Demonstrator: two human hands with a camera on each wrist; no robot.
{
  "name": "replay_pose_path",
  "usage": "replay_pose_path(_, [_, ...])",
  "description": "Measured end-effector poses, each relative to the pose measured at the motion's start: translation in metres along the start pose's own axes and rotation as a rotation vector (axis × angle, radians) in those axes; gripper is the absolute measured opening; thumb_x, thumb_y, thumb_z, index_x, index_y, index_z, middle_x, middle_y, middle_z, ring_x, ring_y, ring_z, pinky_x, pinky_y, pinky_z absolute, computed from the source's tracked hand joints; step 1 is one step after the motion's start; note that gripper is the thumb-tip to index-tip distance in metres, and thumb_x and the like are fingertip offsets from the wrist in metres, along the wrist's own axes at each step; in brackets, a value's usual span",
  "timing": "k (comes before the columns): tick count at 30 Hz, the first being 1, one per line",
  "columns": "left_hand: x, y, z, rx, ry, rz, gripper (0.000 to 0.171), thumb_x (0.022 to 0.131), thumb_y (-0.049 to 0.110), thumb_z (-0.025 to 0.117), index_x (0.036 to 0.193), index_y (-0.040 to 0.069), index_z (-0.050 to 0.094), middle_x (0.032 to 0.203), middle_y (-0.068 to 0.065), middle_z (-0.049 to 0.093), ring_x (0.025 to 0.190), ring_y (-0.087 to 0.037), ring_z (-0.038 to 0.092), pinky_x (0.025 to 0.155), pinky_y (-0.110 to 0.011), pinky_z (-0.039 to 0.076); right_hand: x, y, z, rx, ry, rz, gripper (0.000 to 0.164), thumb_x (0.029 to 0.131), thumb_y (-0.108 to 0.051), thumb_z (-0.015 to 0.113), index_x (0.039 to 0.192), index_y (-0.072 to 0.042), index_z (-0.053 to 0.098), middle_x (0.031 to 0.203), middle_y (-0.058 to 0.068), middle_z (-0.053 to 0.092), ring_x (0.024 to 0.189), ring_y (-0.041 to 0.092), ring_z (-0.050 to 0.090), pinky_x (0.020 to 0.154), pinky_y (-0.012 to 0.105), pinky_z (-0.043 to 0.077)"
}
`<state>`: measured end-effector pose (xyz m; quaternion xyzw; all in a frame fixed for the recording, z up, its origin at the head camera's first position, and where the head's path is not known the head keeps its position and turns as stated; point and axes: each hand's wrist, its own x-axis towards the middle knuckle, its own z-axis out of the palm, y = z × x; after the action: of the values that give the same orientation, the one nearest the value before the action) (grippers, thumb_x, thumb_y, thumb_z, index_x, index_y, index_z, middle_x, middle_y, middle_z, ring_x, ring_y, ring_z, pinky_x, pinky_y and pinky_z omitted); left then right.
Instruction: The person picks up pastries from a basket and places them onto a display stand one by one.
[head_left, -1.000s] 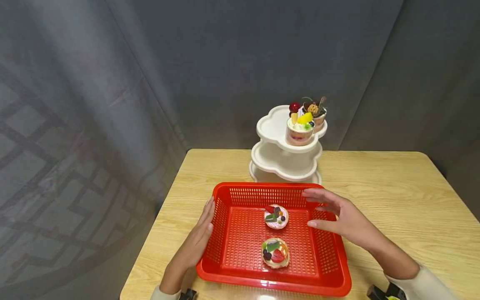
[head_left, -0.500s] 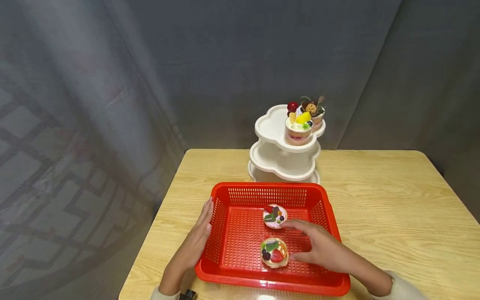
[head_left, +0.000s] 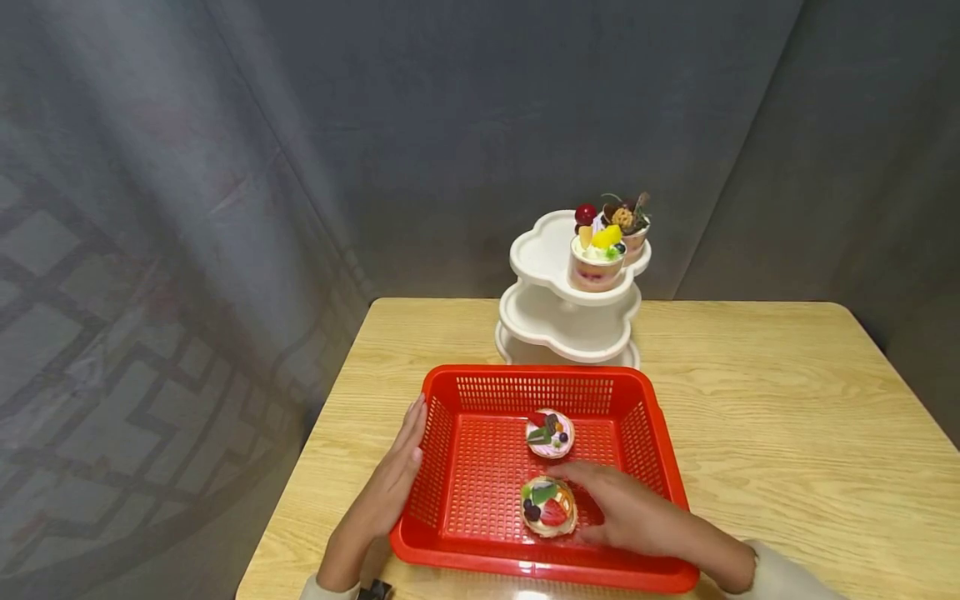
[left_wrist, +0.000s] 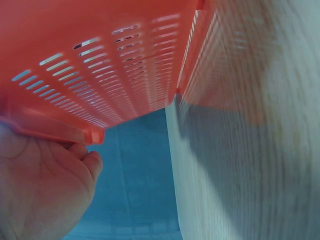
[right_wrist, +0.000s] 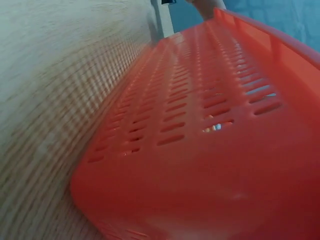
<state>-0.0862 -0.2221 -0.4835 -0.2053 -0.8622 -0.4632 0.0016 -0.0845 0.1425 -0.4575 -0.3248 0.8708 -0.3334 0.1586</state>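
Observation:
My left hand (head_left: 390, 483) rests with fairly straight fingers against the left rim of the red basket (head_left: 442, 542). In the left wrist view, the left palm (left_wrist: 45, 185) lies under the basket's rim. My right hand (head_left: 630, 508) reaches over the basket's right wall, thumb and index finger spread at the right side of a fruit tart (head_left: 549, 507) topped with strawberry, dark berries and green fruit. The index fingertip is right at that tart's back edge. Behind it in the basket sits a second tart with pink cream (head_left: 551, 434). The right wrist view shows the basket's outer wall (right_wrist: 185, 105), not the right hand.
A white tiered stand (head_left: 570, 321) is close behind the basket on the wooden table (head_left: 772, 417). On its top tier, toward the right, are a dessert cup (head_left: 597, 265) with yellow fruit and another cup (head_left: 636, 237) with dark toppings. A grey curtain (head_left: 450, 150) hangs behind.
My right hand has come from above the basket's right wall down and left to the nearer fruit tart. The left hand stays at the basket's left rim.

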Motion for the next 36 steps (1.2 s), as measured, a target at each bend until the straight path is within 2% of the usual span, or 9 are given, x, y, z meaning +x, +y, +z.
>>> replay_pose_path(6, [0.0,0.0,-0.002,0.01,0.001,0.025,0.06,0.11,0.006,0.03,0.164,0.014,0.006,0.171,-0.003,0.0,0.157,-0.027,-0.001,0.116,-0.022,0.009,0.002,-0.002,0.008,-0.072,-0.034,-0.013,0.073,0.077,-0.015,0.09,0.143,-0.018,0.057,0.142,-0.002,0.057,0.131,0.027,0.054,0.104,0.054,0.046])
replay_pose_path(15, [-0.001,0.001,-0.001,-0.029,-0.006,0.021,0.059,0.11,0.008,0.031,0.164,0.011,0.007,0.171,-0.005,0.0,0.156,-0.029,-0.002,0.115,-0.017,0.008,-0.003,-0.002,0.014,-0.196,-0.047,-0.05,0.081,0.075,-0.02,0.091,0.147,-0.014,0.053,0.141,0.021,0.057,0.128,0.038,0.056,0.097,0.059,0.05])
replay_pose_path(18, [-0.001,0.0,-0.001,-0.025,-0.001,0.02,0.059,0.11,0.009,0.031,0.164,0.011,0.007,0.171,-0.005,0.001,0.156,-0.031,-0.002,0.115,-0.016,0.007,-0.003,-0.002,0.014,-0.211,-0.056,-0.044,0.083,0.076,-0.024,0.09,0.149,-0.016,0.051,0.141,0.022,0.056,0.127,0.039,0.057,0.095,0.06,0.05])
replay_pose_path(23, [-0.001,0.001,0.001,-0.017,0.007,0.026,0.059,0.11,0.009,0.031,0.164,0.011,0.008,0.171,-0.006,0.002,0.156,-0.033,-0.001,0.115,-0.016,0.007,0.001,-0.004,0.013,-0.261,-0.056,-0.067,0.084,0.075,-0.028,0.092,0.147,-0.013,0.052,0.136,0.009,0.059,0.122,0.03,0.06,0.093,0.055,0.053])
replay_pose_path(28, [0.0,0.001,0.002,-0.015,0.018,0.024,0.059,0.11,0.008,0.031,0.164,0.011,0.008,0.171,-0.005,0.002,0.156,-0.034,0.0,0.115,-0.015,0.008,0.014,-0.007,0.01,-0.315,-0.063,-0.105,0.079,0.071,-0.03,0.094,0.139,-0.011,0.057,0.125,0.003,0.062,0.112,0.021,0.063,0.087,0.048,0.056])
replay_pose_path(33, [-0.001,0.002,0.003,-0.014,0.035,0.045,0.059,0.108,0.004,0.032,0.163,0.008,0.011,0.171,-0.008,0.004,0.155,-0.037,0.002,0.115,-0.014,0.007,0.023,-0.005,0.01,-0.267,-0.088,-0.11,0.073,0.066,-0.026,0.096,0.13,-0.017,0.062,0.114,-0.008,0.06,0.101,0.009,0.061,0.082,0.039,0.057])
replay_pose_path(36, [-0.001,0.0,0.002,-0.001,0.033,0.037,0.058,0.109,0.005,0.032,0.163,0.009,0.011,0.171,-0.007,0.003,0.156,-0.033,0.001,0.115,-0.015,0.008,0.026,-0.005,0.01,-0.231,-0.074,-0.129,0.069,0.065,-0.025,0.097,0.124,-0.02,0.062,0.112,-0.012,0.06,0.099,0.006,0.06,0.081,0.036,0.056])
